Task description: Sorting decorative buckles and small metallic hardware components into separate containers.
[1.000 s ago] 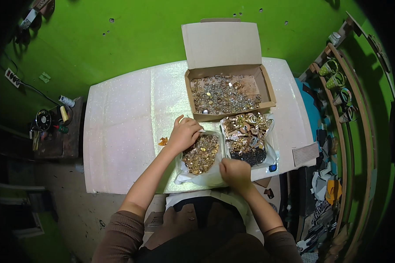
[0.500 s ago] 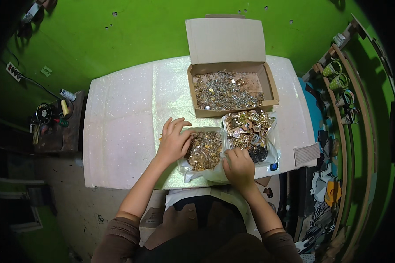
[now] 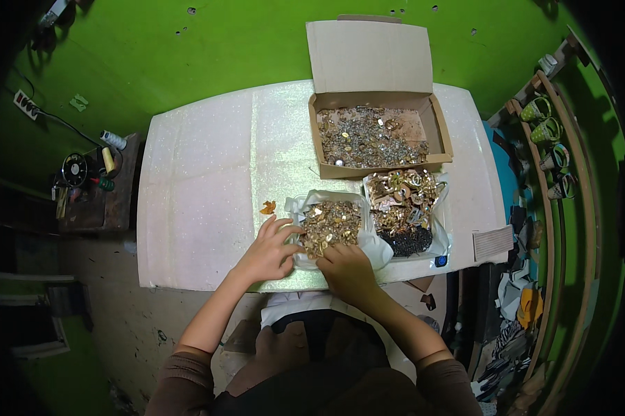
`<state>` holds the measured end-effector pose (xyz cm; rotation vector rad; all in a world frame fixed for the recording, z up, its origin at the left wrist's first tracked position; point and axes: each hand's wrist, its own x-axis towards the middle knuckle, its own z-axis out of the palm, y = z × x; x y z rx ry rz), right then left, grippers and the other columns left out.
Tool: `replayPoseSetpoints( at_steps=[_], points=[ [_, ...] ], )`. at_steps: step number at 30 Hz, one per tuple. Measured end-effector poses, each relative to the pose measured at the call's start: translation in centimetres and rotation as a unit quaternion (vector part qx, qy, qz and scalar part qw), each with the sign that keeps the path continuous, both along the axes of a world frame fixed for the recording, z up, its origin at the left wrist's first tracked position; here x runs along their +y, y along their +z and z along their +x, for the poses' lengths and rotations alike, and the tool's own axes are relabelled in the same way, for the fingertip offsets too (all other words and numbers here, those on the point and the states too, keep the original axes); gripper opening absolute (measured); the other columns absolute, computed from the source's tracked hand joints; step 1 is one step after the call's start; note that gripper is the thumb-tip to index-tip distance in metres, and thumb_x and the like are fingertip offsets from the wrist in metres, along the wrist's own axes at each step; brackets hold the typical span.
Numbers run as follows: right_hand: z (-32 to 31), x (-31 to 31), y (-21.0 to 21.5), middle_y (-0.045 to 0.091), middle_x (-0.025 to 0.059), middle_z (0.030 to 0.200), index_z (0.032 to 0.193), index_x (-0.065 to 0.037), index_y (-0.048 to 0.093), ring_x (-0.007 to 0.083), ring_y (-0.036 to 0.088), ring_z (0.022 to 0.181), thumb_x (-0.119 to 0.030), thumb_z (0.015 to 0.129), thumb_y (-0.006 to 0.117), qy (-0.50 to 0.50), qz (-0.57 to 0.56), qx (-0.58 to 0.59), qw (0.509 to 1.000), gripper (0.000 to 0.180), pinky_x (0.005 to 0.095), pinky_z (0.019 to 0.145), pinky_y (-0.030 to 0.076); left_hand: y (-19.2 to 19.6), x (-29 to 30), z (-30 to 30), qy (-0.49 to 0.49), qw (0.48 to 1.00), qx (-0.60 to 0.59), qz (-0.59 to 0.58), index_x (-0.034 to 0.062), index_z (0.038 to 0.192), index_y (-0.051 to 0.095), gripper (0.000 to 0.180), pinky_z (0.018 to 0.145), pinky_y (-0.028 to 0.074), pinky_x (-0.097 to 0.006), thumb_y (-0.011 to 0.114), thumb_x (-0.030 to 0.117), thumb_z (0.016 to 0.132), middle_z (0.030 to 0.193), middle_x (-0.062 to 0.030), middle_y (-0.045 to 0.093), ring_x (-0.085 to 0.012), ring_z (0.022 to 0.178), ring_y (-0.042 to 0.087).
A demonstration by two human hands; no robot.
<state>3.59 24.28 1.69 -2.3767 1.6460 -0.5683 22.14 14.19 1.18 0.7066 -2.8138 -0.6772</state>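
A square container lined with pale plastic (image 3: 303, 201) holds a heap of small gold and silver metal pieces (image 3: 331, 223). My left hand (image 3: 265, 254) is at its left side, fingers spread and thumb near the rim. At the near edge of the heap, my right hand (image 3: 348, 272) has its fingers bunched together and pressed down among the pieces. Whatever those fingertips pinch is hidden. A small orange-brown, leaf-like piece (image 3: 268, 207) lies on the cloth just beyond my left hand. Close on the right stands a second plastic-lined tray (image 3: 439, 243) with larger gold ornaments and black beads.
Behind the containers an open cardboard box (image 3: 437, 130) holds many small metal pieces, its lid raised. Pale shiny cloth (image 3: 195, 187) covers the table. A grey card (image 3: 493, 243) and a small dark blue item (image 3: 441, 261) lie rightward. A side table (image 3: 111, 208) stands left.
My right hand has moved left from the gap between the containers onto the heap. My left hand has drawn down, uncovering the orange-brown piece. The view has shifted slightly.
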Motion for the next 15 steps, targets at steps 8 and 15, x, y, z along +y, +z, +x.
replayPoseSetpoints(
  at_steps=[8, 15],
  points=[
    [-1.3, 0.6, -0.9, 0.052, 0.0028, 0.078, 0.078, -0.011, 0.057, 0.0211, 0.052, 0.077, -0.012, 0.067, 0.058, -0.012, 0.005, -0.021, 1.0, 0.011, 0.0336, 0.068, 0.038, 0.0, 0.9, -0.2, -0.016, 0.998, 0.008, 0.059, 0.0133, 0.089, 0.066, 0.02, 0.106, 0.017, -0.051, 0.061, 0.019, 0.07, 0.119, -0.0084, 0.047, -0.0313, 0.123, 0.032],
    [-4.4, 1.8, -0.6, 0.053, 0.0026, 0.079, 0.075, -0.011, 0.056, 0.02, 0.053, 0.079, -0.014, 0.065, 0.062, -0.051, 0.051, 0.031, 0.997, 0.012, 0.0329, 0.068, 0.038, -0.5, 2.6, -1.2, 0.007, 0.993, 0.066, 0.094, 0.0113, 0.085, 0.066, 0.021, 0.106, 0.016, -0.051, 0.067, 0.024, 0.069, 0.118, -0.0074, 0.048, -0.0307, 0.122, 0.034]
  ],
)
